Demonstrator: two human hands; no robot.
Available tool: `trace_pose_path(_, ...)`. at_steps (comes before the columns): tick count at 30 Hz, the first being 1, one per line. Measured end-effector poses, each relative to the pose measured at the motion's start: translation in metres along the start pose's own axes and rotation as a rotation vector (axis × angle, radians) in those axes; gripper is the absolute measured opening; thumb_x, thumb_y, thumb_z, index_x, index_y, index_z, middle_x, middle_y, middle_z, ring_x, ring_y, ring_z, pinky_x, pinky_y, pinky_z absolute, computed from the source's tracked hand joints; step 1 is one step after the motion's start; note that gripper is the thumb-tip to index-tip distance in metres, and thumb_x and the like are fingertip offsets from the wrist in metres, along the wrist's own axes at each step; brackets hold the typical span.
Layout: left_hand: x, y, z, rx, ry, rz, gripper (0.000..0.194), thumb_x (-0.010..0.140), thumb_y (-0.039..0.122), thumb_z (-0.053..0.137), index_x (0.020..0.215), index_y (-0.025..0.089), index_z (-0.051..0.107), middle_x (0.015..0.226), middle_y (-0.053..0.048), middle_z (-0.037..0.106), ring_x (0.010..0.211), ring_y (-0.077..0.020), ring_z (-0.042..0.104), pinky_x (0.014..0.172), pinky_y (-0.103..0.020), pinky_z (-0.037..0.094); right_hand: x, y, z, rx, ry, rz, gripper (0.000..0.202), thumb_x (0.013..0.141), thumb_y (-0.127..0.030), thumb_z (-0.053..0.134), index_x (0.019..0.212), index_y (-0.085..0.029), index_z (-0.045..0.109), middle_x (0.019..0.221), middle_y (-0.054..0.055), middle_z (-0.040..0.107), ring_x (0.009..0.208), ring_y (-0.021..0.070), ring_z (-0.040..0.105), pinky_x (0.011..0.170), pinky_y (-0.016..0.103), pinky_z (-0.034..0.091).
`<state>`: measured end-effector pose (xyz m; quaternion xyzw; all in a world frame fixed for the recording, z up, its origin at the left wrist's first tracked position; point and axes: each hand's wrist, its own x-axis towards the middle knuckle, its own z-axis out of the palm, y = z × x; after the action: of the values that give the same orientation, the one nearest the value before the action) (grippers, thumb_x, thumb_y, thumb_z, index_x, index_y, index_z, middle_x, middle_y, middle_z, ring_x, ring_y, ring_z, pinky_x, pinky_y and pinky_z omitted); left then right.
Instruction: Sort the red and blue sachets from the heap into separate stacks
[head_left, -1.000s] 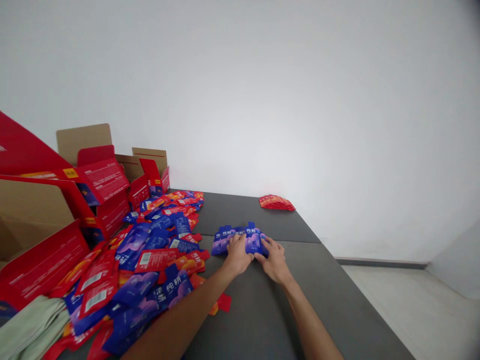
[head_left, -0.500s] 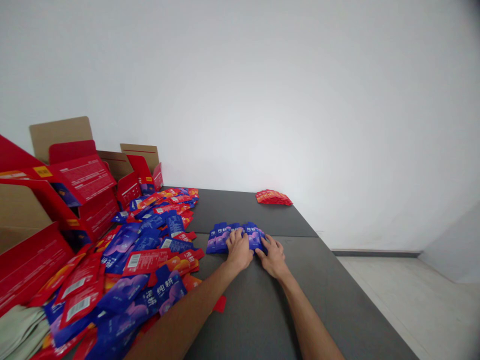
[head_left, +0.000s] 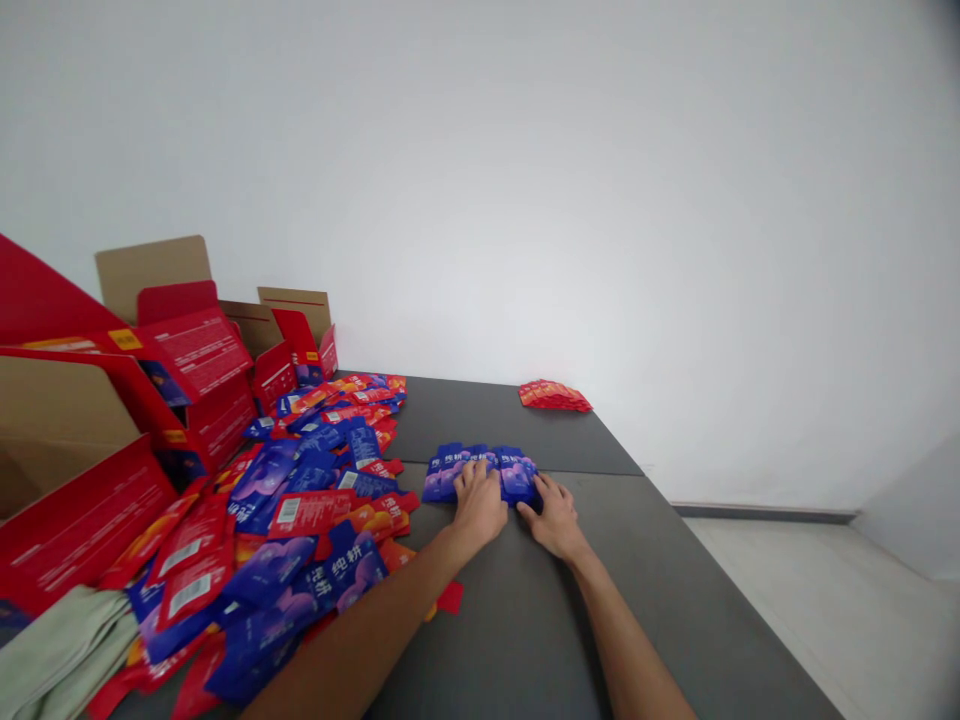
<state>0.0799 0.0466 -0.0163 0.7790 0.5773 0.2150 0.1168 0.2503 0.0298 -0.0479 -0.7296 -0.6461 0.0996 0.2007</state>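
Several blue packets (head_left: 452,470) lie overlapped in a short row on the dark table, near its seam. My left hand (head_left: 480,508) rests on the middle of the row, palm down, its fingers apart. At the row's right end, my right hand (head_left: 553,516) touches the edge of the last packet with its fingers spread. Neither hand is wrapped round anything. A fanned stack of red packets (head_left: 555,395) sits farther back on the right. To the left is a loose heap of red and blue packets (head_left: 311,510).
Open red cardboard boxes (head_left: 202,350) stand along the left side. A folded pale green cloth (head_left: 71,645) lies at the lower left. The table (head_left: 660,600) meets a white wall at the back, and its right edge drops to a pale floor.
The view has shifted slightly, so everything sits a little farther right. Both hands stay at the blue row, and the packets at its right end lie slightly closer together.
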Motion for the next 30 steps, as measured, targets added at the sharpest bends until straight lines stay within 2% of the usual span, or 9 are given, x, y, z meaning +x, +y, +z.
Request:
trace_pose_path(6,-0.021,-0.031,-0.033,-0.002,-0.068,0.062,0.042,0.073,0.028,0.058,0.113,0.022,0.067,0.138,-0.008,0.051,0.133,-0.0326,0.03,0.108,-0.047,0.026,-0.012,-0.026,-0.009,-0.027,0.094,-0.037,0.058,0.083,-0.039,0.056,0.14,-0.029,0.046,0.15,0.003,0.037,0.136,0.0326,0.026,0.105,0.051,0.029)
trace_pose_path(10,-0.036,-0.06,-0.055,-0.046,-0.04,0.047,0.034,0.072,0.023,0.057,0.103,0.025,0.072,0.127,-0.007,0.061,0.125,-0.0316,0.04,0.102,-0.046,0.032,-0.025,-0.062,-0.015,0.036,0.122,-0.145,0.04,0.082,-0.031,0.059,0.122,-0.029,0.062,0.141,0.003,0.049,0.13,0.031,0.033,0.101,0.046,0.031)
trace_pose_path(12,-0.041,-0.078,-0.063,-0.088,-0.004,0.037,0.034,0.072,0.018,0.055,0.1,0.025,0.073,0.124,-0.006,0.064,0.122,-0.0293,0.043,0.101,-0.043,0.033,-0.036,-0.084,-0.014,0.096,0.09,-0.226,0.026,0.082,-0.027,0.059,0.107,-0.029,0.068,0.129,0.003,0.059,0.122,0.0286,0.041,0.097,0.042,0.033)
trace_pose_path(15,-0.044,-0.109,-0.073,-0.132,0.048,-0.024,0.036,0.071,0.01,0.051,0.097,0.024,0.073,0.116,-0.005,0.068,0.118,-0.026,0.049,0.099,-0.04,0.035,-0.055,-0.121,-0.004,0.171,0.004,-0.33,0.014,0.083,-0.024,0.059,0.091,-0.026,0.07,0.107,0.004,0.067,0.109,0.0256,0.048,0.092,0.037,0.034)
trace_pose_path(20,-0.049,-0.147,-0.084,-0.184,0.146,-0.035,0.033,0.073,0.009,0.048,0.089,0.021,0.075,0.1,-0.005,0.073,0.106,-0.0226,0.057,0.099,-0.038,0.038,-0.079,-0.176,0.026,0.221,-0.128,-0.438,0.014,0.085,-0.028,0.059,0.078,-0.025,0.07,0.087,0.003,0.067,0.096,0.0221,0.049,0.084,0.032,0.034)
trace_pose_path(22,-0.053,-0.153,-0.087,-0.21,0.214,-0.041,0.032,0.074,0.009,0.048,0.088,0.021,0.075,0.098,-0.005,0.073,0.105,-0.0219,0.057,0.1,-0.038,0.039,-0.084,-0.192,0.036,0.227,-0.18,-0.454,0.017,0.085,-0.033,0.059,0.075,-0.024,0.069,0.085,0.003,0.066,0.095,0.022,0.049,0.082,0.031,0.034)
trace_pose_path(25,-0.059,-0.153,-0.09,-0.25,0.296,-0.05,0.032,0.075,0.008,0.048,0.088,0.021,0.075,0.099,-0.005,0.073,0.105,-0.0212,0.058,0.102,-0.037,0.039,-0.086,-0.208,0.048,0.213,-0.205,-0.435,0.016,0.079,-0.038,0.066,0.078,-0.023,0.068,0.088,0.004,0.067,0.095,0.0232,0.05,0.079,0.032,0.034)
trace_pose_path(30,-0.064,-0.152,-0.097,-0.286,0.349,-0.025,0.03,0.079,0.011,0.048,0.089,0.022,0.074,0.1,-0.005,0.072,0.107,-0.0213,0.058,0.104,-0.037,0.038,-0.081,-0.212,0.064,0.377,-0.196,-0.378,0.001,0.074,-0.02,0.064,0.074,-0.02,0.065,0.075,0.002,0.066,0.085,0.0207,0.054,0.074,0.03,0.036)
